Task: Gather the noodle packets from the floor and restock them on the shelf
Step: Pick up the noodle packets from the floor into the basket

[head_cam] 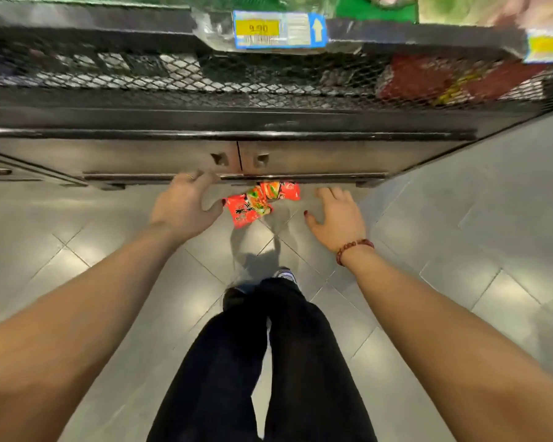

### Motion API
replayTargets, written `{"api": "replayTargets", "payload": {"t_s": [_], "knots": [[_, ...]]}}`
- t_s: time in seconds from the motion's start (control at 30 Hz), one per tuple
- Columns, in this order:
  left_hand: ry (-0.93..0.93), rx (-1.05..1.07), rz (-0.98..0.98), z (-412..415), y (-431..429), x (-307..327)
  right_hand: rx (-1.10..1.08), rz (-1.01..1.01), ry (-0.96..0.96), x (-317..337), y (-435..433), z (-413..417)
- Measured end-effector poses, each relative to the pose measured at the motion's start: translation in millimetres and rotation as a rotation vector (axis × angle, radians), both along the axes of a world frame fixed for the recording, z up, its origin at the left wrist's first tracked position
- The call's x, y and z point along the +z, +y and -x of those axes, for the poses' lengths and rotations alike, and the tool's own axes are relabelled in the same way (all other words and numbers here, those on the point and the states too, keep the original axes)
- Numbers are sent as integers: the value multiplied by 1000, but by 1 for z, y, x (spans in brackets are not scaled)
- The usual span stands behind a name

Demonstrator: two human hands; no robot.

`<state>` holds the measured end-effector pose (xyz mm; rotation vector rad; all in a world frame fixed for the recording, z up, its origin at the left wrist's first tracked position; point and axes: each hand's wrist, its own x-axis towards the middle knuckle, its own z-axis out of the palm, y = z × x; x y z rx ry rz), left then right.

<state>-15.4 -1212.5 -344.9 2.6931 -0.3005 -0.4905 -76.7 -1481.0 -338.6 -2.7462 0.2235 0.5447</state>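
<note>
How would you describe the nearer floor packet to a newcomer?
Find the black shelf unit and the seam where its two low doors meet. Just below, red packets lie between the left hand and right hand. Yours is the nearer packet, tilted beside the left thumb; the other packet lies against the unit's base.

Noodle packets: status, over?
Left hand and right hand open, empty. Noodle packets on floor at shelf base, between hands. Nothing blocking.
</note>
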Motion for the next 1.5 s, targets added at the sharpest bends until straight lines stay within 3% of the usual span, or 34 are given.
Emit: {"api": "replayTargets", "payload": {"t_s": [0.13, 0.53, 0.7, 0.83, 1.07, 1.33, 1.5], "knots": [[37, 32, 7, 8, -9, -92, -6, -43, 14, -91, -11, -17], [70, -30, -23, 34, -39, -450, 149, -23, -24, -441, -24, -63], [30, -28, -74, 12, -43, -554, 234, -2, 10, -548, -32, -88], [-18, -45, -94, -11, -46, -593, 266, 151, -72, -587, -33, -114], [-102, 13, -82, -10, -53, -614, 165, 227, -9, -595, -21, -135], [-186, 50, -3, -8, -44, -619, 191, 146, -31, -610, -29, -146], [-170, 180, 20, 27, -20, -590, 204, 88, -148, -588, -12, -107]]}}
